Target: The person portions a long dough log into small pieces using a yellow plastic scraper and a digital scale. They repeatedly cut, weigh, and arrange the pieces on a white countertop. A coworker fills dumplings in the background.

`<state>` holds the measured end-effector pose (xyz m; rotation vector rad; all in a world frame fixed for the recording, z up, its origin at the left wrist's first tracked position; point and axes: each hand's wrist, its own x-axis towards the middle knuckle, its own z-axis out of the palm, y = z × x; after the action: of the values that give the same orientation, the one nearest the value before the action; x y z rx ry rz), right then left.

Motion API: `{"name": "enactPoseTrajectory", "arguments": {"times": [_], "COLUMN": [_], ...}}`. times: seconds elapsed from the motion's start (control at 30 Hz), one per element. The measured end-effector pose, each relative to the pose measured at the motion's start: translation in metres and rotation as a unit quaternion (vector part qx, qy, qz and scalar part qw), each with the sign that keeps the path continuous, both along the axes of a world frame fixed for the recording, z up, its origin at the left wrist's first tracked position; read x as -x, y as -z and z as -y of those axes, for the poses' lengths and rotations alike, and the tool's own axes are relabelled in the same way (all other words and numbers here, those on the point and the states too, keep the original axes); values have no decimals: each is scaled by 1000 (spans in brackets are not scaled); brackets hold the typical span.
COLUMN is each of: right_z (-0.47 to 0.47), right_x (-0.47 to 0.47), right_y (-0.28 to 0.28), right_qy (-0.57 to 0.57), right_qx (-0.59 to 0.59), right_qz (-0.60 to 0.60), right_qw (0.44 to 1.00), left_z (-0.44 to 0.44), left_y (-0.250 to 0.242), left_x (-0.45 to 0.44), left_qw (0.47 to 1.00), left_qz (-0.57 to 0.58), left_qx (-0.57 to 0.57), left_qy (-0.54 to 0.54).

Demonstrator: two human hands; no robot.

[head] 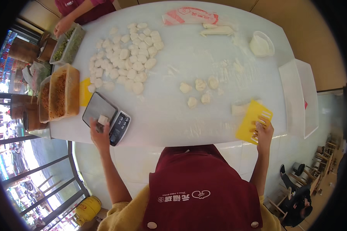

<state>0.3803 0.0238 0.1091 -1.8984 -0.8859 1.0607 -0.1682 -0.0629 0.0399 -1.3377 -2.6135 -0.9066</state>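
Observation:
My left hand (99, 134) is over the metal pan of a digital kitchen scale (104, 111), its fingertips at a small piece of dough (103, 119). Whether the fingers grip that piece or only touch it, I cannot tell. In my right hand (264, 131) is a yellow plastic dough scraper (251, 121) with slots near its grip. The scraper's blade partly hides a short roll of dough (238, 109) on the table. Several rough dough lumps (200, 84) lie in a loose group between my hands, farther up the table.
Many floured dough pieces (133, 59) cover the white table's (167, 121) far left. Filling tubs (65, 92) stand at the left edge, near another person's hand (64, 26). A white bin (292, 98) and a round flour container (261, 44) are on the right.

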Motion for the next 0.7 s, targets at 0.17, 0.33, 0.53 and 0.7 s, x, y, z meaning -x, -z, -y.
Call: {"name": "enactPoseTrajectory", "arguments": {"times": [0.17,0.33,0.53,0.7], "right_z": [6,14,15,26], "right_x": [-6,-20,-31,-43], "right_y": [1,3,2,2], "right_qy": [12,17,40,49], "right_qx": [8,-6,-11,-44], "right_qz": [5,3,-13,-1], "right_qw": [1000,1000,999,998], "left_z": [-8,-57,-153,-191], "left_y": [5,-13,-9,27], "left_x": [3,-49,-220,-330], "left_qw": [1000,879,785,836], "left_qz": [16,462,502,25], "left_qx": [6,-114,112,160], "left_qy": [25,12,346,524]}}
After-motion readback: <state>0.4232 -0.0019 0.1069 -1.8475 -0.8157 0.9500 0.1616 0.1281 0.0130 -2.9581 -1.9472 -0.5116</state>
